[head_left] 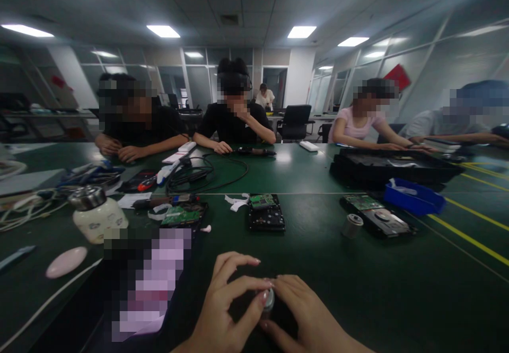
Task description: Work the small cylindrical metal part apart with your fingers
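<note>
A small silvery metal cylinder (269, 301), mostly covered by fingers, stands at the front of the green table. The thumb and a finger of my left hand (228, 302) pinch its top, while another finger is raised clear. From the other side, my right hand (304, 308) curls its fingers and thumb around the cylinder. A similar metal cylinder (352, 226) stands apart, further to the right. Beyond my hands lies a black drive-like unit (267, 218) with a green circuit board on it.
Another opened unit (379, 216) lies beside a blue bin (414, 196) at right. On the left are a cream bottle (98, 218), a pink oval object (67, 262) and a dark tray (79, 313). A black cable (238, 175) coils further back. Several people sit across the table.
</note>
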Motion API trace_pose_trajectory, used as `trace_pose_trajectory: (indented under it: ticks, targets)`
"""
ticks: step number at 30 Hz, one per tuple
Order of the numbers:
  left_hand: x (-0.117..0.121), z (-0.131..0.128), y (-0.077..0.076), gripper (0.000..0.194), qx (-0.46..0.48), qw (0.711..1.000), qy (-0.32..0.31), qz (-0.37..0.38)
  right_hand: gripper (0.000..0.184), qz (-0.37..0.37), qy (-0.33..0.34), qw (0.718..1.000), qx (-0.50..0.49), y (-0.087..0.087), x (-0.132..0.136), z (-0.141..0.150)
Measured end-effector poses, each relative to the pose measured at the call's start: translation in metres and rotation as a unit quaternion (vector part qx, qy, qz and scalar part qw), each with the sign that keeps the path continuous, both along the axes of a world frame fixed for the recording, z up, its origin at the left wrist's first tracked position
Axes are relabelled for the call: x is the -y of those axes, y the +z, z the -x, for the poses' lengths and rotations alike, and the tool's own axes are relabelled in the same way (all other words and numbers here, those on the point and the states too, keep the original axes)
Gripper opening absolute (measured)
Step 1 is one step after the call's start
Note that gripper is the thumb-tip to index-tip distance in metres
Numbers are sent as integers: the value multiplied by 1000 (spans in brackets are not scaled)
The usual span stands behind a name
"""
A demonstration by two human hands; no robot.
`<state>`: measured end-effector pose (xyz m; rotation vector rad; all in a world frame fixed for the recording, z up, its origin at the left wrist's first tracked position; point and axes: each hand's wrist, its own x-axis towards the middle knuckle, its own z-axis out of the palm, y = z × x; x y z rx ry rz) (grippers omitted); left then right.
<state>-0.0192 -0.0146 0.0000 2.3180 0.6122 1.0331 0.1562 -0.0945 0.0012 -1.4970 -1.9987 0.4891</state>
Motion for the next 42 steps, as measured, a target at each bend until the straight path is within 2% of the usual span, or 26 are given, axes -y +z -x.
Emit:
trace_pose_trajectory:
  ticks: [7, 10, 11, 13, 15, 17, 20, 25, 27, 29, 32, 36, 42]
  targets:
    - [-1, -3, 0, 14, 8, 1000, 16, -16, 38, 4, -3, 1000, 5, -1, 0, -1]
    - [-2, -3, -1, 12, 64, 996, 19, -52, 37, 10, -6, 1000, 8, 0, -1, -1]
    - [-3, -2, -2, 13, 87, 993, 30, -70, 38, 14, -6, 1000, 11, 0, -1, -1]
    - [-8, -1, -5, 15, 110, 986, 89, -93, 40, 22, -8, 1000, 19, 1, 0, 0]
    - [-15, -1, -9, 17, 62, 979, 183, -73, 44, 20, -13, 999, 28, 1, 0, 0]
    - [-22, -2, -13, 14, -37, 968, 246, -16, 46, 19, -16, 999, 34, 2, 1, 0]
    - [-29, -4, -15, 14, -156, 951, 264, 47, 47, 25, -14, 999, 34, 3, 1, 0]
    - [-30, -5, -14, 17, -176, 943, 275, 63, 45, 31, -19, 999, 32, 4, 1, 1]
    - [-29, -4, -13, 14, -135, 951, 270, 63, 46, 25, -20, 999, 34, 3, 1, 0]
    - [-27, -3, -12, 14, -57, 966, 248, 50, 48, 23, -18, 999, 39, 2, 1, 0]
    - [-19, -2, -9, 18, 45, 984, 173, 3, 46, 23, -15, 999, 39, 1, 0, 0]
    - [-9, 0, -6, 13, 48, 996, 51, -52, 39, 5, -5, 1000, 17, 0, 0, 0]
    - [-8, -1, 0, 17, 19, 999, 22, -22, 37, 3, 0, 1000, 9, 0, 0, 0]
